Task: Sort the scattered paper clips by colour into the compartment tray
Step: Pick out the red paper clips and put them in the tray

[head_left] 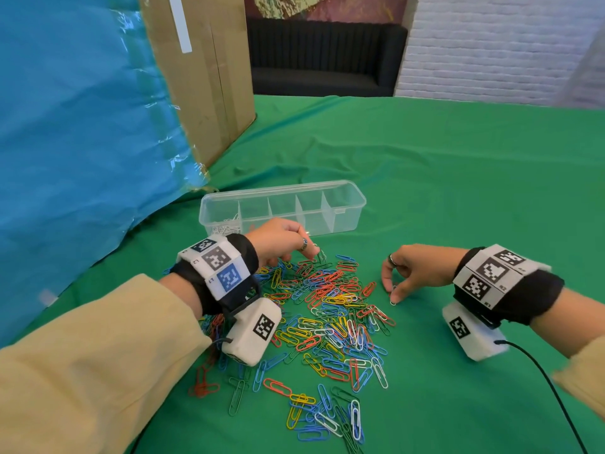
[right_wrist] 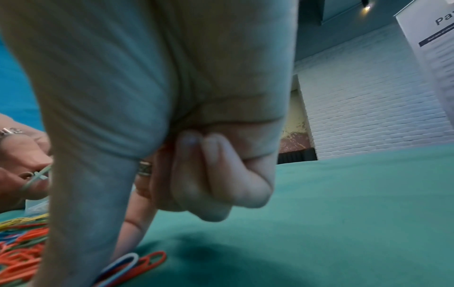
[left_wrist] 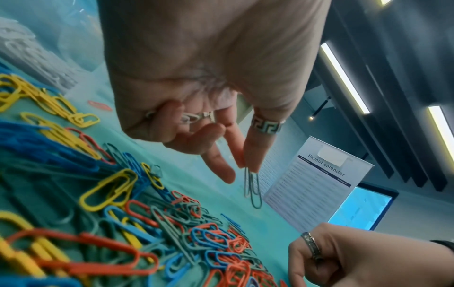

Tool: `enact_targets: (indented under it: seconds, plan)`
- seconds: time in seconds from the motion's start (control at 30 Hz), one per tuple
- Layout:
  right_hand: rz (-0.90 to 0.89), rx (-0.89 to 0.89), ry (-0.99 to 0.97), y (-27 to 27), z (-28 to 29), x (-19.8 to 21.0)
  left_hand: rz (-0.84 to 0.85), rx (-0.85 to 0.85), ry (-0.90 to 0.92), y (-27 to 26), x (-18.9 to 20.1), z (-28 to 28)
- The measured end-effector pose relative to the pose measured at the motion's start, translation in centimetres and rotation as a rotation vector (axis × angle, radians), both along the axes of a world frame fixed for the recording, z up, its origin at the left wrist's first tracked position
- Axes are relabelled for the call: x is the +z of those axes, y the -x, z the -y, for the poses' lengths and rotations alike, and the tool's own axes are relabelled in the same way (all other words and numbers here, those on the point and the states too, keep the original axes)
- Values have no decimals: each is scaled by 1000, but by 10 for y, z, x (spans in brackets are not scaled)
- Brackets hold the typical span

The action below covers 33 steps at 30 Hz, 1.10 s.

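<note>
Just in front of the compartment tray [head_left: 347,194], left hand [head_left: 278,239] pinches a green clip [head_left: 321,257] over the pile [head_left: 327,309]. Right hand [head_left: 414,268] pinches a white clip [head_left: 393,301] off the cloth beside it; thin grips could slip, dropping clips into wrong compartments

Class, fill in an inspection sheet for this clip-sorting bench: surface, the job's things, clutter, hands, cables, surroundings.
Surface: green cloth, wrinkled, covering the table.
Job's things: mixed-colour paper clips heaped on the cloth; clear compartment tray beyond them, white clips in its leftmost compartment, the other compartments look empty.
Clutter: cardboard box and blue plastic sheet at the left.
Hands: left hand pinches a green clip that hangs from its fingers; right hand pinches a small clip at the heap's right edge, colour unclear.
Cables: black cable from the right wrist unit.
Surroundings: black sofa, white brick wall.
</note>
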State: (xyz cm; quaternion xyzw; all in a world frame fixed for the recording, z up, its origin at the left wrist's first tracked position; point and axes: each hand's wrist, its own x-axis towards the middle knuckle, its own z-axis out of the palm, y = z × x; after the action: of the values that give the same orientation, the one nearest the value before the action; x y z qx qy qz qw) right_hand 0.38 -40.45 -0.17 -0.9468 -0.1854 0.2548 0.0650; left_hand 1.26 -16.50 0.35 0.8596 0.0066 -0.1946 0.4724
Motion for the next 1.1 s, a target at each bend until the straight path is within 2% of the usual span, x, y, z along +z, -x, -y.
enact_targets:
  seconds: [0.13, 0.27, 0.37, 0.43, 0.53, 0.6, 0.67, 0.9, 1.0, 1.1]
  plan:
    - [-30, -8, 24, 3, 1, -2, 25, -23, -25, 1, 1, -1]
    - [-38, -8, 34, 10, 1, -6, 149, -68, -104, 1, 1, -2]
    - [-111, -85, -141, 15, -2, -7, 154, -61, -73, 2, 0, -2]
    - [-231, -271, -410, 19, -6, -7, 54, 19, 99, 4, 2, -2]
    - [-435, -523, -831, 21, -10, -6, -160, 175, 510, 5, 7, -5]
    - [-542, -624, -1027, 21, -11, -5, -266, 198, 707, 6, 12, -8]
    - [-632, -694, -1156, 21, -12, -6, -318, 181, 823, 8, 15, -9]
    - [-968, -682, -1565, 28, -18, -18, -384, 136, 1024, 24, 6, -13]
    - [-1008, -644, -1665, 32, -19, -21, -409, 181, 1113, 29, 4, -17]
    - [-980, -637, -1677, 39, -23, -21, -431, 215, 1208, 36, 1, -24]
